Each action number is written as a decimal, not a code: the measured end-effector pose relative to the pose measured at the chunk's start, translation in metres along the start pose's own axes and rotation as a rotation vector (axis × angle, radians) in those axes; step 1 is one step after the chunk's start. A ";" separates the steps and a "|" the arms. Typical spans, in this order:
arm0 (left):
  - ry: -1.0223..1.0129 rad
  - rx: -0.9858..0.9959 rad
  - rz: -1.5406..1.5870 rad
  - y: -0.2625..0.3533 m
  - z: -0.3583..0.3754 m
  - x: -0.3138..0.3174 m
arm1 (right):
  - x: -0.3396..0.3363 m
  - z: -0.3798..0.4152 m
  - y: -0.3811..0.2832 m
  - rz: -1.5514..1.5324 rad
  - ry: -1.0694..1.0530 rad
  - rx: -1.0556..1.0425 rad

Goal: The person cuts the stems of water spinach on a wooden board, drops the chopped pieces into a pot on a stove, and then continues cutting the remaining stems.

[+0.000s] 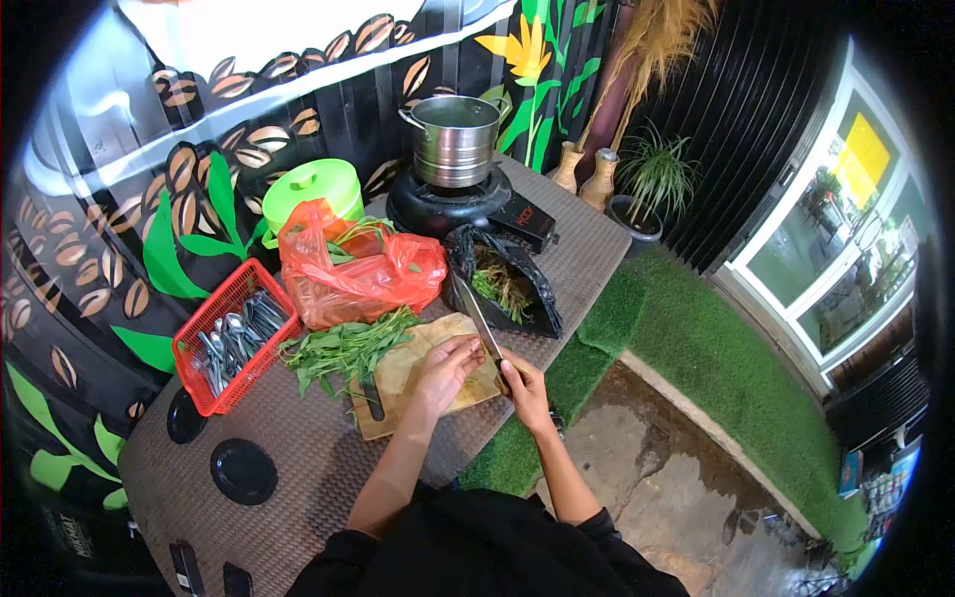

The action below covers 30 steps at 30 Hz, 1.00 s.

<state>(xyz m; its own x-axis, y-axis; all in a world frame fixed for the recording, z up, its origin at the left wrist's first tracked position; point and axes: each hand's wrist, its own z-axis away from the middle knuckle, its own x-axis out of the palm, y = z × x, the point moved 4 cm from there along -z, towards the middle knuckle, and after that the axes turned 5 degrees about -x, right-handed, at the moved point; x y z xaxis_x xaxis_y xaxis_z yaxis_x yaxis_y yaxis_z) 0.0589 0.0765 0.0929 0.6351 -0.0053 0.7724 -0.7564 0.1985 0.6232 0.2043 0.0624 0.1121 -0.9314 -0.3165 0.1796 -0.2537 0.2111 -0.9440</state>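
Note:
My right hand is wrapped round the handle of a kitchen knife, its blade slanting up and away to the left. Close to the blade, my left hand has its fingers drawn together; whatever is in them, if anything, is too small to make out. Both hands are over a wooden cutting board with a dark slot near its left end. Leafy green stems lie in a heap across the board's far left corner and the table. Beyond the board sits a red plastic bag with greens inside.
A black plastic bag holds plant trimmings. Behind stand a steel pot on a portable stove and a green lidded pot. On the left, a red basket contains cutlery, near a black plate. The table edge runs along the right.

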 end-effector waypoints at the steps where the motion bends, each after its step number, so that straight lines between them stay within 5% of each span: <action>1: -0.006 0.010 -0.022 0.000 0.001 -0.001 | -0.001 0.000 0.002 -0.027 0.003 0.009; 14: -0.020 0.046 -0.037 -0.005 0.003 0.005 | 0.000 -0.001 -0.004 0.162 0.032 -0.150; 16: -0.008 0.049 -0.048 -0.008 0.002 0.001 | -0.001 0.001 0.000 0.140 0.000 0.006; 20: 0.022 0.066 -0.060 -0.009 0.004 0.000 | 0.004 0.000 -0.001 0.239 0.022 -0.014; 30: 0.055 0.065 -0.172 -0.005 0.004 -0.004 | 0.006 -0.007 -0.004 0.500 0.043 -0.225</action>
<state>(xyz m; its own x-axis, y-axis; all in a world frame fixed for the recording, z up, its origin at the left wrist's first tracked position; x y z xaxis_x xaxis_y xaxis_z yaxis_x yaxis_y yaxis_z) 0.0592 0.0721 0.0870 0.7620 0.0201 0.6473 -0.6435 0.1361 0.7533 0.1977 0.0663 0.1192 -0.9615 -0.0897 -0.2597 0.1771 0.5203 -0.8354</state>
